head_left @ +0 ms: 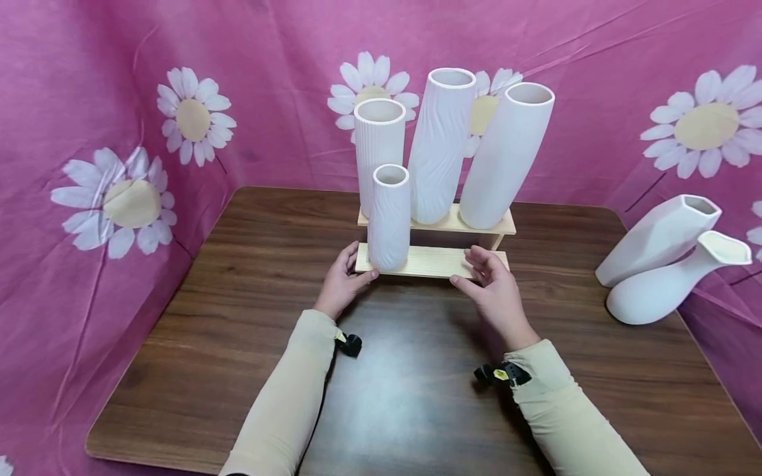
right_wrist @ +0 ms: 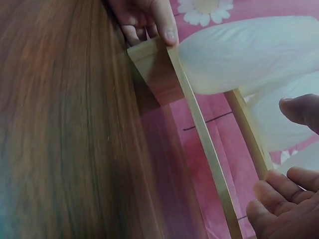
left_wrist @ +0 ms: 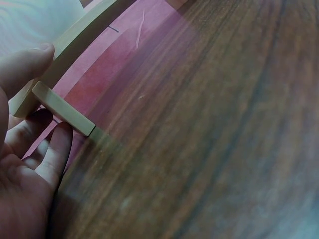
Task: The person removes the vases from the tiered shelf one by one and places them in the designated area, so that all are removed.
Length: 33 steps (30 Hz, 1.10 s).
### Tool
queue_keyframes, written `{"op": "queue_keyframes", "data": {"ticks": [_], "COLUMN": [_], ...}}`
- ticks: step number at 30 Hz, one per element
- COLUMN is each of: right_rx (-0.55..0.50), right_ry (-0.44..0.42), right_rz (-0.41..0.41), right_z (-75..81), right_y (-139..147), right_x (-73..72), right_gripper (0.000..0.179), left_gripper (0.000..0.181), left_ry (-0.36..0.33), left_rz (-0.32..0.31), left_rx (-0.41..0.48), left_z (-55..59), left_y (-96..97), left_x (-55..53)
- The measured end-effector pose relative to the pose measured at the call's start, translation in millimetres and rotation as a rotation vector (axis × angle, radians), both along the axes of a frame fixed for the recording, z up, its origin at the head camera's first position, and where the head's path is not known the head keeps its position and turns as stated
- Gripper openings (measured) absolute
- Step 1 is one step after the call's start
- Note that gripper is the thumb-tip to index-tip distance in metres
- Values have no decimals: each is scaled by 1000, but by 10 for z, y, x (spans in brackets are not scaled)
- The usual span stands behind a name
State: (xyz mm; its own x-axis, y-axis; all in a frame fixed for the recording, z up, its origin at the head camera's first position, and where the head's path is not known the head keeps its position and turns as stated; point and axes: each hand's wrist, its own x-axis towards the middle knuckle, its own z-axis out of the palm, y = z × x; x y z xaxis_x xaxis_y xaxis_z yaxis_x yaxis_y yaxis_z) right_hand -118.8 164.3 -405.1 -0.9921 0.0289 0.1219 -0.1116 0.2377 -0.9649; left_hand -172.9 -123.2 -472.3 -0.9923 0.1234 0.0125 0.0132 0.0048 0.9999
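Note:
In the head view a pale two-tier wooden stand [head_left: 437, 262] stands on the table. My left hand [head_left: 340, 285] grips the left end of its lower tier, thumb [left_wrist: 30, 67] against the board and fingers curled underneath beside a short wooden leg [left_wrist: 62, 107]. Close to the right end hovers my right hand [head_left: 499, 301], fingers loosely bent and spread apart from the thumb [right_wrist: 301, 110]. A small white vase [head_left: 389, 221] stands at the left of the lower tier. Behind it, the upper tier bears a ribbed vase [head_left: 379, 145], a wavy-textured vase [head_left: 440, 152] and a smooth, slanted vase [head_left: 506, 158].
Toward the table's right edge are two more white vases, an angular one [head_left: 657, 241] and a round-bellied one with a flared mouth [head_left: 655, 291]. A pink cloth [head_left: 286, 119] with daisies hangs around the brown wooden table [head_left: 238, 317].

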Motion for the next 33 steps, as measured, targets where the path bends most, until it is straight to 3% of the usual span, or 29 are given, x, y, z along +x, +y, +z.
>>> {"op": "queue_keyframes", "data": {"ticks": [12, 21, 33], "right_rx": [6, 9, 47], "right_ry": [-2, -67, -64], "right_rz": [68, 134, 178], "right_z": [23, 17, 3], "right_y": [-136, -235, -373], "right_x": [-125, -194, -305], "right_gripper": [69, 76, 84], "left_gripper": [85, 84, 85], "left_ry": [9, -5, 15], "left_rz": [-7, 2, -4], "left_rx": [2, 1, -5], "left_z": [-10, -7, 4], "left_y": [25, -3, -1], "left_x": [-21, 0, -7]}}
